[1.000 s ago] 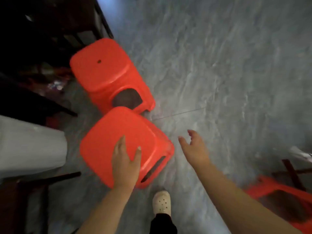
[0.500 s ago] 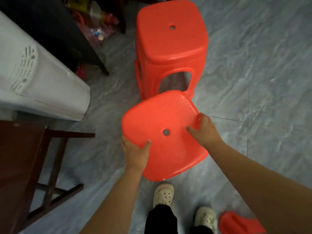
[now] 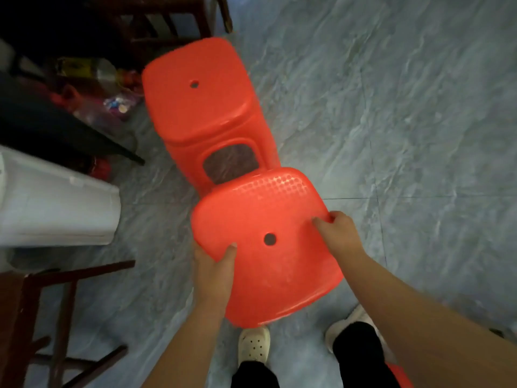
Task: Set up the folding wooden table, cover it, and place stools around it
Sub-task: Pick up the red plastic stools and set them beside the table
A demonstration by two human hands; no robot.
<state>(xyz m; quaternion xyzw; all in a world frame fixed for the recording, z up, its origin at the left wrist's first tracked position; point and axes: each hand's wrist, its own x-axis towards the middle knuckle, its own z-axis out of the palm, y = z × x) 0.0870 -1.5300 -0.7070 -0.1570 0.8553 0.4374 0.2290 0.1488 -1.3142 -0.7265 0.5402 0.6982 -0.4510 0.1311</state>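
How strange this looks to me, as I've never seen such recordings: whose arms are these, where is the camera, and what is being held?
No machine here: a person wears a camera on the head, looking down, so the arms are their own. The left hand and right hand grip a red stool by opposite seat edges. A second red stool stands just beyond on the grey floor. White shoes show below; a white appliance and dark wooden frame are at the left.
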